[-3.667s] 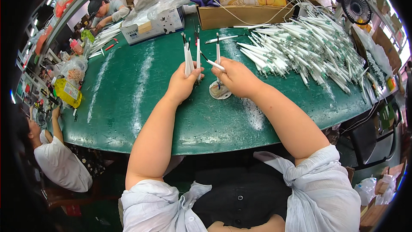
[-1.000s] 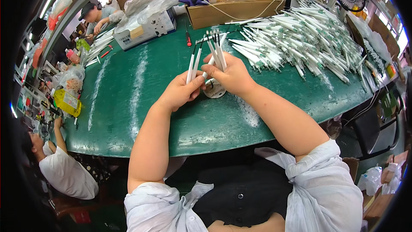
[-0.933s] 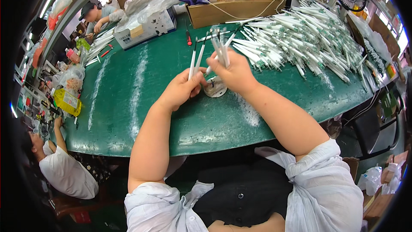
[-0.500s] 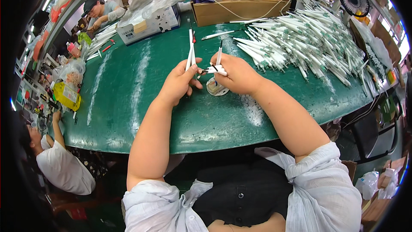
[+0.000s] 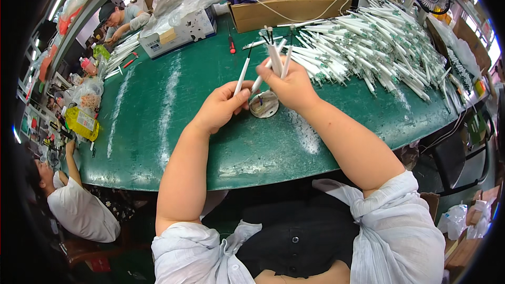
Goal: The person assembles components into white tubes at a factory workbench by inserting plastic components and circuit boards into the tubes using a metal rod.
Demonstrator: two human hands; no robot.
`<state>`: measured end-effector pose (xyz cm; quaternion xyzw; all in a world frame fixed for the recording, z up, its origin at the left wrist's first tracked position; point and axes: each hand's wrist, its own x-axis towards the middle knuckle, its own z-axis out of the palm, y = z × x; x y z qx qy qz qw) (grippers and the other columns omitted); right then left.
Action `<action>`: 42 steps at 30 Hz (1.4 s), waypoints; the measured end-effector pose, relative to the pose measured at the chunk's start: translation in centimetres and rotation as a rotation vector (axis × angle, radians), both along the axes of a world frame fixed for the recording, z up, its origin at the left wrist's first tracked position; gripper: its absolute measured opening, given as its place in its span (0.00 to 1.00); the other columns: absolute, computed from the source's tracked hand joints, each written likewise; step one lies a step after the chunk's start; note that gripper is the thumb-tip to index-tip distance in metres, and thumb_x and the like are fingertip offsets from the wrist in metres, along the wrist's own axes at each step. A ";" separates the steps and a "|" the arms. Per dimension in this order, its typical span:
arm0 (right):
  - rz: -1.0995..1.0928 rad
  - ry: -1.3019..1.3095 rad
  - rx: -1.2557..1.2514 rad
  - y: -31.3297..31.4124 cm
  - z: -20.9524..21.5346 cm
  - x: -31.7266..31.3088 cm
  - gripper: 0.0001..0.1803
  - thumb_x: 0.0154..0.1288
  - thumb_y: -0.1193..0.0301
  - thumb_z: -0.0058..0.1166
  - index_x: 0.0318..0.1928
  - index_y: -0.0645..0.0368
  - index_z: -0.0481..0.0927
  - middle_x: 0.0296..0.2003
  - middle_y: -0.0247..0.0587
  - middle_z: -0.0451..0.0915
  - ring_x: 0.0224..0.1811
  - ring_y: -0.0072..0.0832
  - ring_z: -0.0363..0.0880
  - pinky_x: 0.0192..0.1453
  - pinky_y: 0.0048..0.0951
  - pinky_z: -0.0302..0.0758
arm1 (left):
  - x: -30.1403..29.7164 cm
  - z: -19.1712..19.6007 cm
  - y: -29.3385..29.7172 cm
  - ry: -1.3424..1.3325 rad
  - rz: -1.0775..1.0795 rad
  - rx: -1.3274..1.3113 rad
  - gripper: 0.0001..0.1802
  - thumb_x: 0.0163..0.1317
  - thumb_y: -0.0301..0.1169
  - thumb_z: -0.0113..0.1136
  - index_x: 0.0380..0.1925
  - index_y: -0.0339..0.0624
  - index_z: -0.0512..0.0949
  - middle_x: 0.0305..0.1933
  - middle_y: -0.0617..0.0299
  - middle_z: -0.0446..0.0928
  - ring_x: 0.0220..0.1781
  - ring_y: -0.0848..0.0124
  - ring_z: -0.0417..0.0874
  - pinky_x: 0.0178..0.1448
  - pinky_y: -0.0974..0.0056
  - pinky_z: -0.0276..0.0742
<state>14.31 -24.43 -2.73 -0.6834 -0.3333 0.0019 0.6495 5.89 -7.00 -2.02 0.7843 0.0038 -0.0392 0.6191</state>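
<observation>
My left hand (image 5: 223, 104) is closed on a slim white tube (image 5: 241, 77) with a thin dark end, which tilts up and away from me. Close beside it, my right hand (image 5: 291, 85) grips several more white tubes (image 5: 275, 59) in a loose bunch, their dark thin ends pointing up and fanned apart. One of these slants down toward my left fingers. On the table just below both hands sits a small round dish (image 5: 264, 110) with a pale rim; I cannot make out its contents.
A large heap of white tubes (image 5: 368, 42) covers the table's (image 5: 210, 152) right side. A red-handled screwdriver (image 5: 232, 46) lies ahead, near a white box (image 5: 176, 38) and a cardboard carton (image 5: 294, 14). At left stand a yellow bottle (image 5: 82, 123) and a co-worker (image 5: 81, 208); another person (image 5: 122, 21) works farther back.
The tubes in my right hand have swung from lying sideways to pointing upward. My left hand has lowered its tube slightly. The screwdriver, earlier partly behind the tubes, now shows fully.
</observation>
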 end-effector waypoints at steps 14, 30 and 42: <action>0.049 -0.533 -0.293 0.1 0.7 -0.2 0.07 0.56 0.69 0.52 0.35 0.56 0.74 0.33 0.43 0.76 0.36 0.45 0.75 0.38 0.41 0.73 | 0.6 -0.5 1.5 -0.169 0.364 0.027 0.16 0.67 0.38 0.50 0.48 0.41 0.77 0.39 0.64 0.77 0.41 0.75 0.73 0.44 0.72 0.68; 0.116 0.373 0.234 -1.6 1.5 -0.5 0.13 0.63 0.64 0.53 0.39 0.62 0.74 0.22 0.36 0.76 0.23 0.22 0.75 0.29 0.24 0.71 | -0.9 0.5 0.7 -0.379 0.121 -0.497 0.14 0.72 0.36 0.40 0.45 0.39 0.71 0.20 0.68 0.65 0.23 0.76 0.63 0.31 0.70 0.60; 0.321 0.603 -0.120 0.1 3.0 0.9 0.18 0.59 0.70 0.56 0.49 0.64 0.71 0.30 0.39 0.76 0.23 0.22 0.76 0.29 0.24 0.74 | -0.8 0.3 4.6 -0.818 0.614 0.370 0.19 0.70 0.24 0.37 0.60 0.40 0.63 0.55 0.54 0.68 0.42 0.73 0.75 0.41 0.71 0.74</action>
